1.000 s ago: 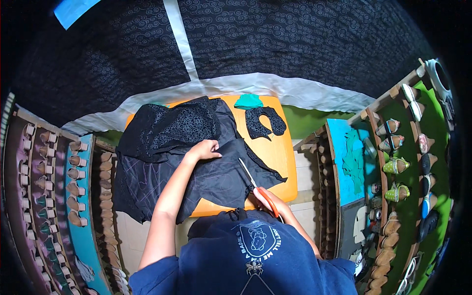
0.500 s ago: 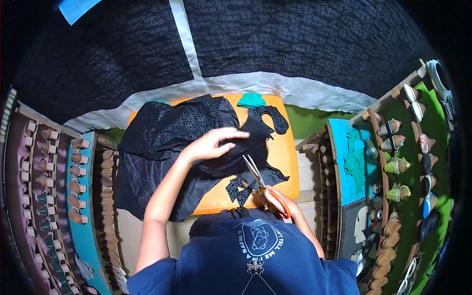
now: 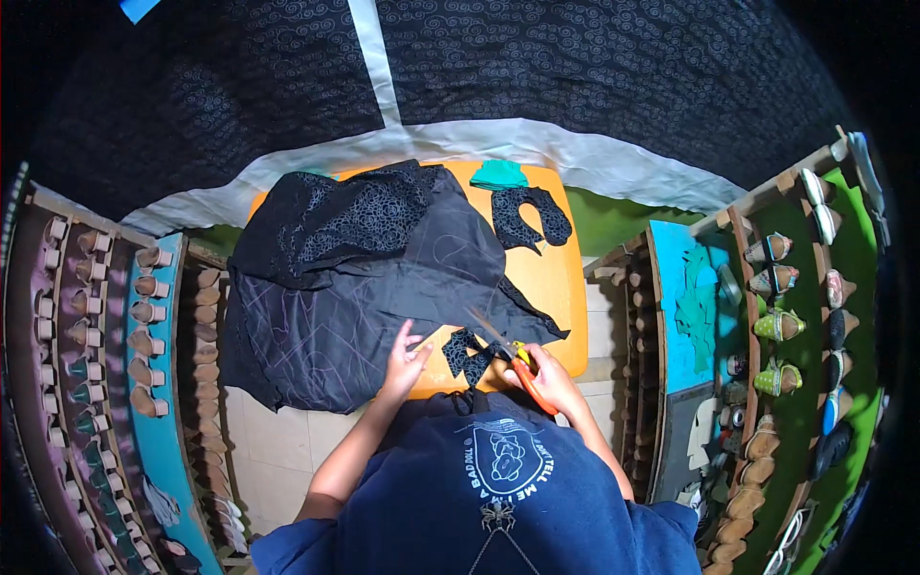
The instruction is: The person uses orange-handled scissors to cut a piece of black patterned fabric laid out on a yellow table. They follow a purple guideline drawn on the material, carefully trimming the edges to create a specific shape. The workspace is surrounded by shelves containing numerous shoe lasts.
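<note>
A large black fabric [image 3: 331,307], patterned on one part and plain dark with chalk-like lines on the other, is spread over an orange table [image 3: 575,307]. My right hand [image 3: 554,376] grips a pair of scissors [image 3: 529,379] with orange handles, the blades pointing away to the left over the fabric's edge. At the near edge of the cloth, my left hand [image 3: 405,372] is open, fingers apart and nothing visible in it. Between the hands lies a small patterned black cut piece [image 3: 461,355]. A curved black cut piece [image 3: 553,217] rests at the far right.
Folded green cloth [image 3: 498,174] sits at the table's far edge. Shelves of wooden shoe lasts [image 3: 150,335] stand on the left, and a rack of shoes [image 3: 778,324] on the right. Green scraps [image 3: 692,311] lie on a blue surface beside the rack. A dark patterned curtain [image 3: 575,67] hangs beyond.
My left hand has come back toward me from over the fabric and let it go. The lifted cloth now lies flat. The scissors have swung slightly, still in my right hand.
</note>
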The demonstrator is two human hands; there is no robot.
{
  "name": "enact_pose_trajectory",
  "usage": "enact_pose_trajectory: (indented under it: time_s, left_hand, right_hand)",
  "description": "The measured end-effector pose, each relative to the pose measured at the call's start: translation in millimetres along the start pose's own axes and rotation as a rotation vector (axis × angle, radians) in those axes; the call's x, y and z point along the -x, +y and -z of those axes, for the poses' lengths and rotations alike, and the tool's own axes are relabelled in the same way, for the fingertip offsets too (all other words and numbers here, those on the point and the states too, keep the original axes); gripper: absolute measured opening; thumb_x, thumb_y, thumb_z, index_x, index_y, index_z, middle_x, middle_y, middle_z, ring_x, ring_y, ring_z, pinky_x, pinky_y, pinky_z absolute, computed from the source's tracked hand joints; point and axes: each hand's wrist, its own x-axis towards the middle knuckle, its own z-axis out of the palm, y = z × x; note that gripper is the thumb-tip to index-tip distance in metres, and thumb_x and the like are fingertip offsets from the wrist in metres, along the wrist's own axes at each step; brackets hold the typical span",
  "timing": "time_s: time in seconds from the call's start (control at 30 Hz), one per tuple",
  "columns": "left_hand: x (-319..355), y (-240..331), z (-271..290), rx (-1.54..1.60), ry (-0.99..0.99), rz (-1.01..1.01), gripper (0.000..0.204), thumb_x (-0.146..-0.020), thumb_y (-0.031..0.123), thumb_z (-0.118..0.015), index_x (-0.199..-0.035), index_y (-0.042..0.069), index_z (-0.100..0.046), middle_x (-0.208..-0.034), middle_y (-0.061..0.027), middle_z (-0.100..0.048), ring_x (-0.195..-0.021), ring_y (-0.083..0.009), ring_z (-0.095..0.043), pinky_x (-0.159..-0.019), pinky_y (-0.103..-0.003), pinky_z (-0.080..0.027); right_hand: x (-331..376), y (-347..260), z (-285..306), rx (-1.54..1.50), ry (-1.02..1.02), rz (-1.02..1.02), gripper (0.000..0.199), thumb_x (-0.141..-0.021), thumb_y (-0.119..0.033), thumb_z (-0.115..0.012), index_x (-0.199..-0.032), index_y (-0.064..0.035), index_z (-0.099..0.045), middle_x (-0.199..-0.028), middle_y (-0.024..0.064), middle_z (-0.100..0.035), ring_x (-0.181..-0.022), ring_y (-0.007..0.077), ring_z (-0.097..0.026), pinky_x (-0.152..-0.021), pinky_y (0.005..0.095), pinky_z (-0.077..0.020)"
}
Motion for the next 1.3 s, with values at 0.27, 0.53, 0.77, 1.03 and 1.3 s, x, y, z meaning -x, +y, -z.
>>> enact_pose_trajectory:
  time_s: [0.27, 0.53, 0.77, 1.03, 1.3]
  left_hand:
    - [-69, 25, 32, -0.824, 0.513, -0.264, 0.072, -0.057, 0.034, -0.074, -0.114, 0.007, -0.041, -0.105, -0.0133, -0.046, -0.097, -0.0298, -0.044, -0.083, -0.041, -0.034]
    - [-95, 42, 44, -0.769, -0.048, -0.076, 0.059, -0.061, 0.015, -0.074, -0.107, -0.004, -0.043, -0.094, -0.0121, -0.055, -0.079, -0.0151, -0.055, -0.056, -0.032, -0.047]
    - [-63, 19, 23, -0.023, -0.056, 0.122, 0.068, -0.071, 0.0, -0.062, -0.124, -0.01, -0.021, -0.112, -0.0156, -0.045, -0.082, -0.019, -0.056, -0.059, -0.025, -0.052]
    - [-53, -8, 8, -0.052, 0.062, -0.007, 0.035, -0.068, 0.005, -0.068, -0.097, -0.001, -0.049, -0.088, -0.0084, -0.059, -0.072, -0.0124, -0.058, -0.062, -0.023, -0.048]
    - [-45, 15, -8, -0.034, -0.091, 0.174, 0.024, -0.069, 0.001, -0.066, -0.089, -0.001, -0.053, -0.078, -0.0078, -0.06, -0.064, -0.0105, -0.058, -0.054, -0.019, -0.047]
  right_hand:
    - [-2, 10, -15, -0.073, -0.077, -0.025, 0.051, -0.066, -0.039, -0.07, -0.09, 0.0019, -0.05, -0.08, 0.0176, -0.055, -0.075, 0.0277, -0.055, -0.066, 0.0331, -0.0433]
    - [-4, 18, -19, -0.123, -0.226, -0.105, 0.041, -0.069, -0.032, -0.069, -0.086, 0.0006, -0.052, -0.076, 0.0118, -0.057, -0.071, 0.0182, -0.056, -0.063, 0.029, -0.0426]
    - [-6, 24, -10, -0.319, -0.644, -0.31, 0.06, -0.078, -0.064, -0.036, -0.087, -0.0054, -0.046, -0.072, -0.0001, -0.042, -0.06, 0.0079, -0.042, -0.053, 0.0213, -0.0388]
    - [-14, 66, -26, -0.766, -0.729, -0.605, 0.051, -0.079, -0.058, -0.043, -0.08, -0.0072, -0.046, -0.068, -0.0015, -0.043, -0.053, 0.0046, -0.041, -0.047, 0.0174, -0.0388]
    - [-12, 69, -37, -0.8, -0.671, -0.614, 0.05, -0.079, -0.057, -0.043, -0.079, -0.0065, -0.047, -0.064, -0.0021, -0.042, -0.052, 0.005, -0.041, -0.044, 0.0172, -0.0372]
